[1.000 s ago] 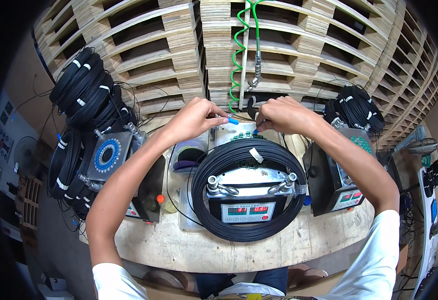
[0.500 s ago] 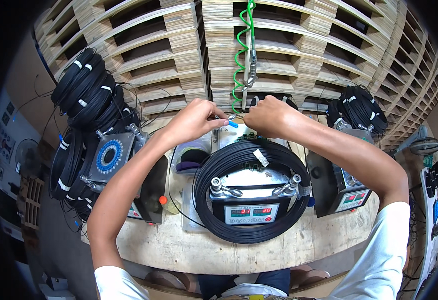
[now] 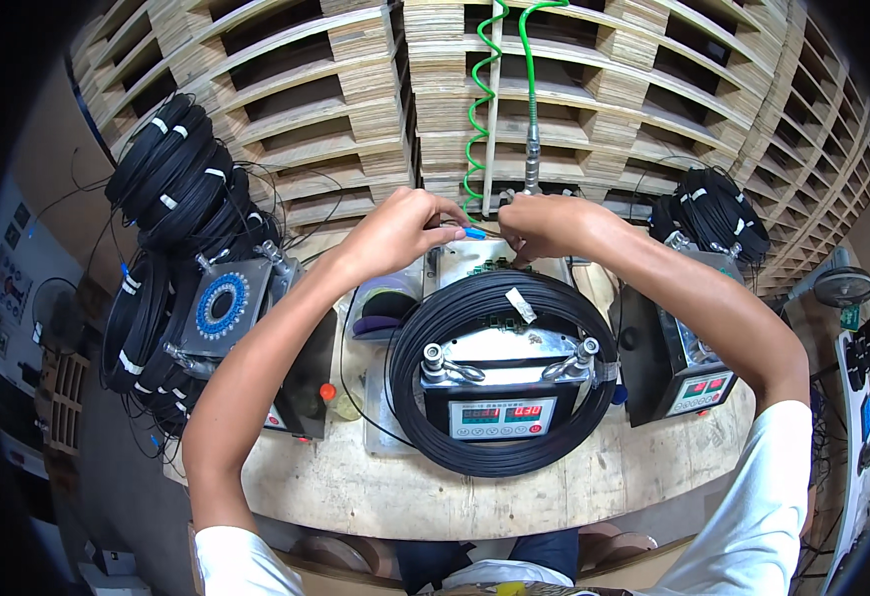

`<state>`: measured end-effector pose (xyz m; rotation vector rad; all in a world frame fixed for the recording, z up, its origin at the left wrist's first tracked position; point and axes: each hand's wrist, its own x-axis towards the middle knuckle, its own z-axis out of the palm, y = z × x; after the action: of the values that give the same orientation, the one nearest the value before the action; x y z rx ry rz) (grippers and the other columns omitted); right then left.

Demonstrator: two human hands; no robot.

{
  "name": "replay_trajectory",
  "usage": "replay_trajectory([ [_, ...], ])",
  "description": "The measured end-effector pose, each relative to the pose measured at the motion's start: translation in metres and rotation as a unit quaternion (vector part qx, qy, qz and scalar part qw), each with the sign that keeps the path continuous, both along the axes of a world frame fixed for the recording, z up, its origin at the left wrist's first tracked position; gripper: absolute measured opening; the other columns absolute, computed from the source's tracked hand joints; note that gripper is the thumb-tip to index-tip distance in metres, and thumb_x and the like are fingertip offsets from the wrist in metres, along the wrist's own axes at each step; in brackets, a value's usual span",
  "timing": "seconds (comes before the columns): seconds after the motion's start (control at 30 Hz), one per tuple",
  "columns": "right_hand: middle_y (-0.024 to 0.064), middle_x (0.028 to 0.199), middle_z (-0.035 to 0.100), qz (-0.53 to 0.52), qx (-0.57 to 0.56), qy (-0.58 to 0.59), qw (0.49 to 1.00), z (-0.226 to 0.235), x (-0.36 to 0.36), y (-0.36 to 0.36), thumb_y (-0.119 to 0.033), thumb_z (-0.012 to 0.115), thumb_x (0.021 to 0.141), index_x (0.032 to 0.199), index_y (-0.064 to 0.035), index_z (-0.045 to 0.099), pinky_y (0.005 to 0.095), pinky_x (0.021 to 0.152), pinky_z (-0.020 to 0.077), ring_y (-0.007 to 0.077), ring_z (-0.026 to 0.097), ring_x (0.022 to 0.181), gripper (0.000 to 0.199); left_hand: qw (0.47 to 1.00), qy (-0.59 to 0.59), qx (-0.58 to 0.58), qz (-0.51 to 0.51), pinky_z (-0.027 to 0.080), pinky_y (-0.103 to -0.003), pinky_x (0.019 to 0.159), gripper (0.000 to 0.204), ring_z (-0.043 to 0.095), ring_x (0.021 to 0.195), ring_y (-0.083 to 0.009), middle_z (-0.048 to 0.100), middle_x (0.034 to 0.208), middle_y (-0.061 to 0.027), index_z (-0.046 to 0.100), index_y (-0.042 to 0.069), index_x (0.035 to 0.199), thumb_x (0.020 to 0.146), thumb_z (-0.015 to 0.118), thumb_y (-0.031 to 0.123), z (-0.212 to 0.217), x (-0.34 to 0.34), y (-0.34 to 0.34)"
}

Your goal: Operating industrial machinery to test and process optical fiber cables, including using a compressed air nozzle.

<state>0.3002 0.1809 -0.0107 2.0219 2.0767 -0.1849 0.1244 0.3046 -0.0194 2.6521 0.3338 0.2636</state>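
Observation:
My left hand [image 3: 417, 230] pinches a small blue cable connector [image 3: 474, 233] between thumb and fingers, above the back of the middle bench machine [image 3: 502, 415]. Just to its right, my right hand [image 3: 544, 226] is closed at the lower end of a metal air gun [image 3: 532, 159], which hangs from a green hose [image 3: 528, 55]. The gun's lower part is hidden behind the hand. Below both hands a large coil of black cable [image 3: 425, 437] lies tilted around the machine, with a white tag [image 3: 520, 305] on it.
Similar machines stand at left, with a ring of blue connectors [image 3: 221, 306], and at right [image 3: 698, 392]. Black cable coils [image 3: 171, 174] pile up at far left, more [image 3: 718, 214] at back right. Purple discs [image 3: 387, 310] lie left of the middle machine. Stacked wooden pallets [image 3: 345, 79] rise behind the bench.
The air gun has shifted right and is now at my right hand, its hose pulled straighter. My left hand has moved slightly up and right with the blue connector.

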Motion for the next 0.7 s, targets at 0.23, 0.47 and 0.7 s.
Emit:
replay_trajectory([
  [0.23,0.0194,0.079,0.068,0.068,0.076,0.029,0.994,-0.012,-0.001,-0.006,-0.004,0.072,0.071,0.079,0.0008,0.07,0.0458,0.068,0.0535,0.0373,0.068,0.084,0.01,0.998,-0.05,-0.014,-0.024,0.05,-0.039,0.066,0.019,0.068,0.069,-0.0297,0.068,0.078,-0.0235,0.072,-0.002,0.099,0.087,0.07,0.013,-0.007,-0.004,0.011],
  [0.47,0.0177,0.094,0.068,0.026,0.053,0.076,0.995,-0.02,0.012,-0.011,-0.011,0.074,0.078,0.089,-0.0011,0.068,0.0459,0.075,0.0542,0.0374,0.068,0.092,0.016,0.998,-0.044,0.024,-0.028,0.052,-0.04,0.069,0.022,0.068,0.074,-0.0322,0.069,0.081,-0.021,0.076,0.002,0.093,0.081,0.076,0.021,-0.01,0.008,0.008],
  [0.7,0.0214,0.094,0.071,-0.022,0.144,0.24,0.96,-0.041,0.029,-0.036,-0.004,0.072,0.081,0.105,0.0046,0.069,0.037,0.077,0.0561,0.0296,0.072,0.088,0.025,0.991,-0.018,0.111,-0.078,0.053,-0.044,0.075,0.022,0.067,0.085,-0.0352,0.068,0.087,-0.0191,0.075,0.002,0.091,0.078,0.078,0.02,-0.023,0.03,-0.007],
])
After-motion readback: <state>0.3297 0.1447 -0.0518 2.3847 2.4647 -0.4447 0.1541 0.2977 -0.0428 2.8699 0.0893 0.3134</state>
